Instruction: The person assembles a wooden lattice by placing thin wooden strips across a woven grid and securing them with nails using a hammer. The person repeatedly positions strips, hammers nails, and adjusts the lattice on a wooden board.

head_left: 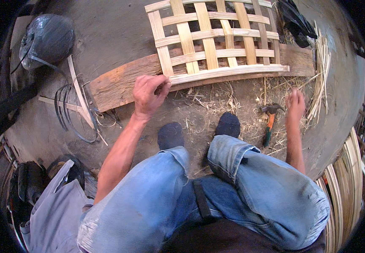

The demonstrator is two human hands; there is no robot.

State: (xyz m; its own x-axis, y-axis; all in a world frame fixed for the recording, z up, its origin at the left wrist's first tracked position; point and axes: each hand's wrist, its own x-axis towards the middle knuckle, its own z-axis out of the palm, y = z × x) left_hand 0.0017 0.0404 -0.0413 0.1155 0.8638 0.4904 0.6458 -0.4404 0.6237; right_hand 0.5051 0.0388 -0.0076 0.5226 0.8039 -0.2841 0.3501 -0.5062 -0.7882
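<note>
A woven lattice of pale wooden strips rests on a long, rough plank. My left hand is at the lattice's near left corner, thumb and fingers pinched on the end of its front strip. Off to the right, my right hand is above the floor with its fingers bunched together; whatever they may hold is too small to make out. Just left of that hand lies a claw hammer with an orange and dark green handle.
Shavings litter the floor before the plank. Thin sticks lie in a bundle at right, with bent wooden strips nearer me. At left are a plastic-wrapped roll, a loose dark band and a grey cloth.
</note>
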